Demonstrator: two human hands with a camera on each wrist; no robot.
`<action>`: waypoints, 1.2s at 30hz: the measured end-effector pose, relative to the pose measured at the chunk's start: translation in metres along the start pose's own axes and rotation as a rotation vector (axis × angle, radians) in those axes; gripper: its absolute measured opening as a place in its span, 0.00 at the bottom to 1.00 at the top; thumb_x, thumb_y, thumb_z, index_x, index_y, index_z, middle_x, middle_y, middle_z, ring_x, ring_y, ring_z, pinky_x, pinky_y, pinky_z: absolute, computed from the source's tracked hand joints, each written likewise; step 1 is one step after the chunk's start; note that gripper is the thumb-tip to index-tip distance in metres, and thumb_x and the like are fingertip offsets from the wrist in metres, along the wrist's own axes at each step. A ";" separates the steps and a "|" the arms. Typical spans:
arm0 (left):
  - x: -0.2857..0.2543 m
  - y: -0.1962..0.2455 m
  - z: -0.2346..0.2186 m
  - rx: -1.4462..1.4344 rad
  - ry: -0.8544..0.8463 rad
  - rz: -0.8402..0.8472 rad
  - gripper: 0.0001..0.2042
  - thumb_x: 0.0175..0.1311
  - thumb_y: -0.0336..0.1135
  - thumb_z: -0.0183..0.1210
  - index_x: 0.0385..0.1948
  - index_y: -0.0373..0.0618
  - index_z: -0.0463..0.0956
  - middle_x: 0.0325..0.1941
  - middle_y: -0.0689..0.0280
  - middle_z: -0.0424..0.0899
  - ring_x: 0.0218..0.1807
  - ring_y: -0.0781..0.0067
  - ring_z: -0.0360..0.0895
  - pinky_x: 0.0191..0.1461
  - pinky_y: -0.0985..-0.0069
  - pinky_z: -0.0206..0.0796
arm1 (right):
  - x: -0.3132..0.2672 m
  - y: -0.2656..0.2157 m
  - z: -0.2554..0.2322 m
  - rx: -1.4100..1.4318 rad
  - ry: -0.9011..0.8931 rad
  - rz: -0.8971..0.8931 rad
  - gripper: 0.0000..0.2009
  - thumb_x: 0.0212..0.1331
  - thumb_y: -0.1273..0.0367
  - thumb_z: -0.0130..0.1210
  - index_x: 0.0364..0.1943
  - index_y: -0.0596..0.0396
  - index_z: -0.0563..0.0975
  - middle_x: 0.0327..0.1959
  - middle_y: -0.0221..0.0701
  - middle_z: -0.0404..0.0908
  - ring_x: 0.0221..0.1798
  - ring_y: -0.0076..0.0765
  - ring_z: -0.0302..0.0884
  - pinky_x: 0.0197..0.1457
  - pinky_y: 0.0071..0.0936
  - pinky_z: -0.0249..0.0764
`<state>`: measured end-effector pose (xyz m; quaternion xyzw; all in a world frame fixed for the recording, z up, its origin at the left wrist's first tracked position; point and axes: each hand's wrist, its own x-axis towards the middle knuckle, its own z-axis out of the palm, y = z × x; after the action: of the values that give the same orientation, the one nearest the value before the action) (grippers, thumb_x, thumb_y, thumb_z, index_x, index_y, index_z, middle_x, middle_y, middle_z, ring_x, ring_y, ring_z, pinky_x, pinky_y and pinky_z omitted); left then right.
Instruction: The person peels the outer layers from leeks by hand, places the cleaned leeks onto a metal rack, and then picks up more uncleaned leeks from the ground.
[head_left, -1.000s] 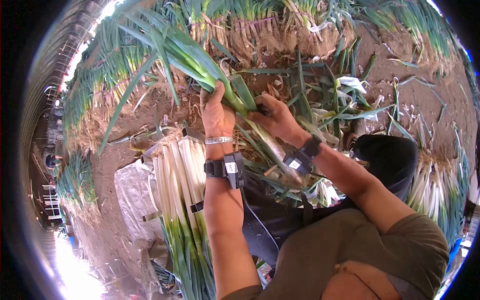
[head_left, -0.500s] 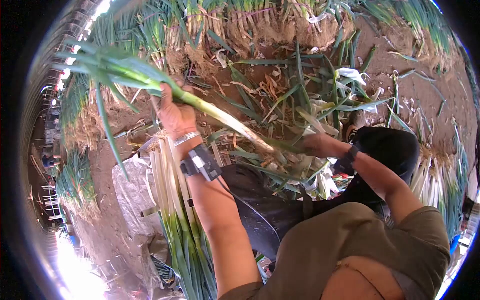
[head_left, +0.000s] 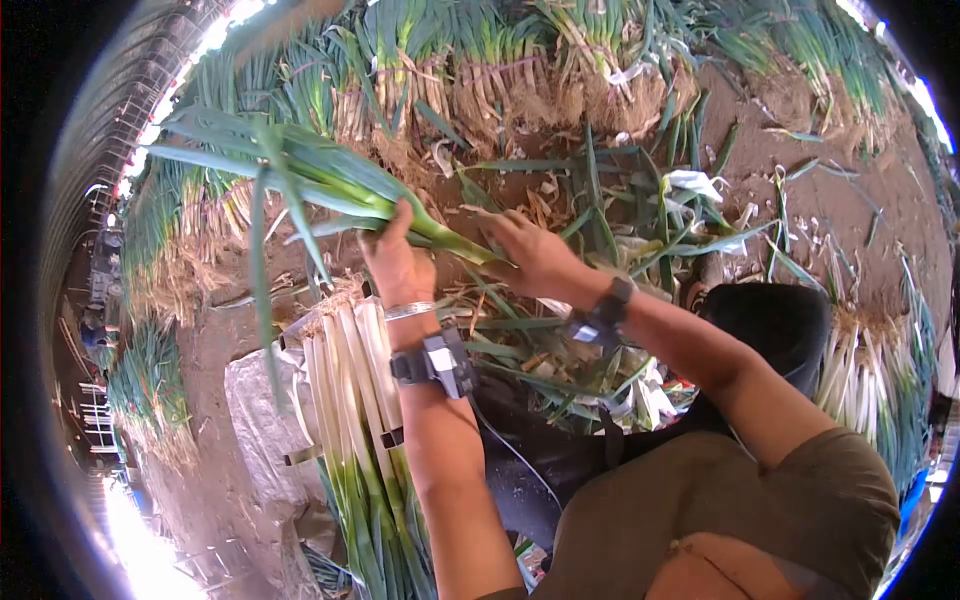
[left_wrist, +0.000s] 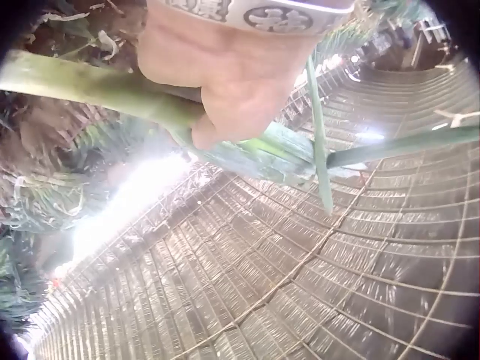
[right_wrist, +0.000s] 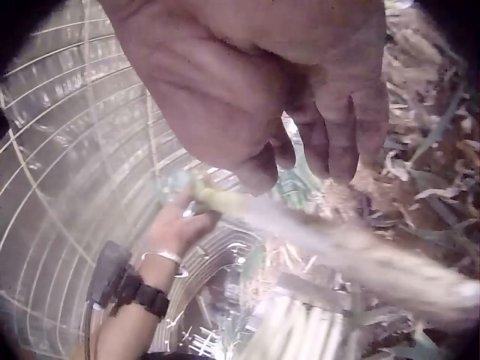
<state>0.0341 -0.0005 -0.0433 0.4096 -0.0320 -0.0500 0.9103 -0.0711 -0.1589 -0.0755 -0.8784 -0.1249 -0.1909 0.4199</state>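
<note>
My left hand grips a long green onion where its leaves spread from the stalk. The leaves fan out to the upper left, and the stalk slants down to the right. Beside that stalk is my right hand; its fingers hang loosely bent over the stalk in the right wrist view, the thumb tip close to it. The pale lower shaft is blurred there. Close below my left hand lies a bundle of white-stemmed green onions, leaves toward me.
Rooted bunches of green onions line the back and left side. Stripped leaves and husks litter the soil in front of my knees. A pale sheet lies left of the bundle. More white-stemmed green onions lie at right.
My right hand went from the stalk down to the right, blurred with a strip of leaf, then came back to the stalk. My left hand swung left with the green onion and partly returned.
</note>
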 end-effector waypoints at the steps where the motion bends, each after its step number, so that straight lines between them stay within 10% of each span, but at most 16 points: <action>1: -0.001 -0.007 0.002 0.012 0.115 -0.070 0.23 0.55 0.19 0.59 0.53 0.45 0.65 0.45 0.58 0.78 0.43 0.61 0.78 0.42 0.65 0.74 | 0.009 -0.007 0.007 -0.044 -0.014 0.029 0.29 0.51 0.66 0.60 0.58 0.53 0.64 0.47 0.42 0.70 0.48 0.52 0.71 0.47 0.42 0.71; 10: -0.019 -0.013 0.024 0.226 0.025 -0.186 0.29 0.49 0.19 0.57 0.56 0.48 0.62 0.41 0.68 0.75 0.39 0.70 0.74 0.41 0.72 0.70 | 0.020 0.002 0.033 -0.316 0.119 0.126 0.23 0.47 0.69 0.60 0.50 0.56 0.69 0.45 0.41 0.70 0.48 0.51 0.71 0.45 0.42 0.72; 20: -0.010 -0.024 0.019 -0.071 0.009 -0.395 0.15 0.58 0.36 0.63 0.44 0.45 0.74 0.38 0.66 0.79 0.42 0.68 0.77 0.44 0.71 0.71 | 0.008 0.005 -0.005 0.876 -0.047 0.381 0.20 0.57 0.69 0.59 0.53 0.59 0.70 0.48 0.33 0.75 0.47 0.25 0.73 0.49 0.25 0.71; 36: -0.025 -0.023 0.034 -0.004 -0.120 -0.243 0.17 0.60 0.37 0.61 0.48 0.40 0.73 0.38 0.62 0.82 0.41 0.64 0.79 0.46 0.66 0.72 | 0.000 0.005 -0.011 0.900 -0.078 0.431 0.13 0.56 0.73 0.60 0.45 0.59 0.75 0.39 0.24 0.76 0.44 0.18 0.69 0.49 0.20 0.66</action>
<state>0.0045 -0.0374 -0.0385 0.4048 -0.0366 -0.1843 0.8949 -0.0716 -0.1701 -0.0723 -0.6224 -0.0261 0.0058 0.7823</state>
